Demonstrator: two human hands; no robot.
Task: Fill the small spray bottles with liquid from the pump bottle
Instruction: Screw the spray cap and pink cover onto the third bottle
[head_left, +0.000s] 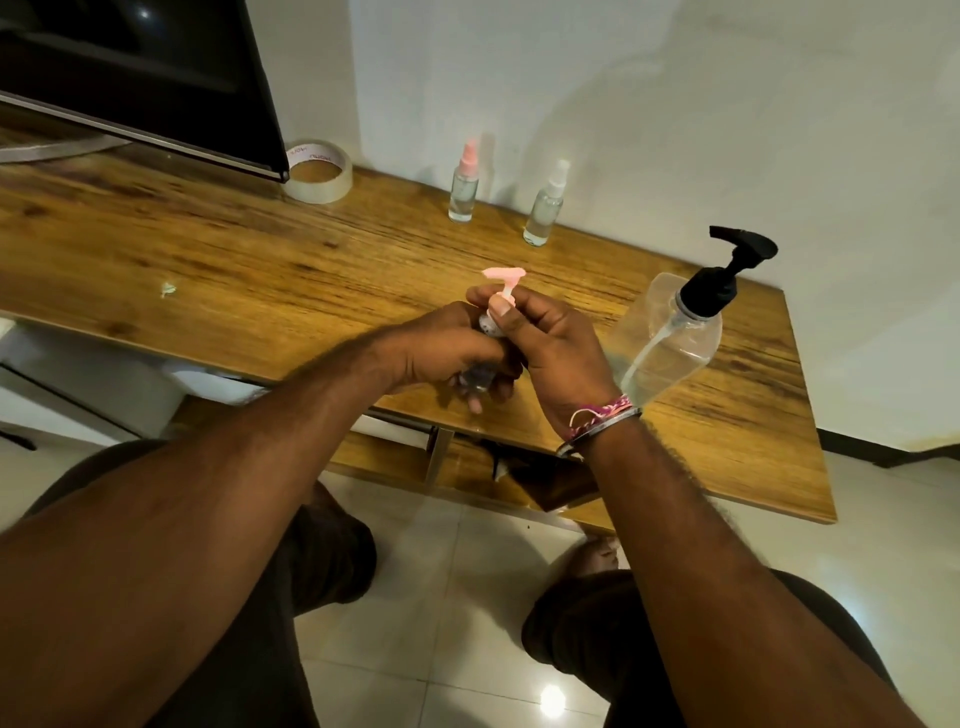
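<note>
My left hand (441, 353) grips the clear body of a small bottle (475, 378) above the table's front edge. My right hand (550, 343) pinches that bottle's pink pump top (504, 283) at its collar. A large clear pump bottle (670, 343) with a black pump head (727, 270) stands just right of my right hand. Two small spray bottles stand near the wall, one with a pink cap (464, 182) and one with a white cap (546, 205).
The wooden table (208, 260) runs along a white wall. A roll of tape (318, 171) lies at the back beside a dark screen (156, 78). A small scrap (169, 288) lies on the left. Below are a lower shelf, tiled floor and my knees.
</note>
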